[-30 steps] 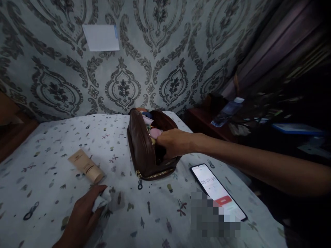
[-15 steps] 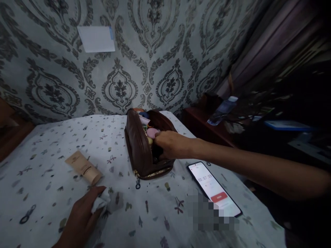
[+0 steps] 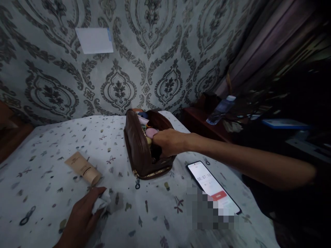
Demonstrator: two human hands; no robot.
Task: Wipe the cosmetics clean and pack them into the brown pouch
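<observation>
A brown zippered bag (image 3: pixel 138 144) stands open on the patterned white sheet (image 3: pixel 124 227), with a pink round item (image 3: pixel 151 133) and other small things inside. My right hand (image 3: pixel 170 142) reaches into its opening from the right; the fingertips are hidden in the bag, so what they hold, if anything, cannot be seen. At the lower left, my left hand (image 3: pixel 82 213) is closed on a crumpled white tissue (image 3: pixel 101 202). Just beyond it lies a beige tube (image 3: pixel 83 168), not touched by the hand.
A lit phone (image 3: pixel 214 189) showing a timer lies right of the bag, below my right forearm. Past the sheet's right edge, a clear bottle (image 3: pixel 221 110) leans on a dark red surface (image 3: pixel 198 122). The patterned wall rises behind, with a white sheet of paper (image 3: pixel 94 40) on it.
My right hand has shifted very slightly left at the bag's opening, and its forearm sits a little differently. My left hand still holds the tissue. The view has moved slightly.
</observation>
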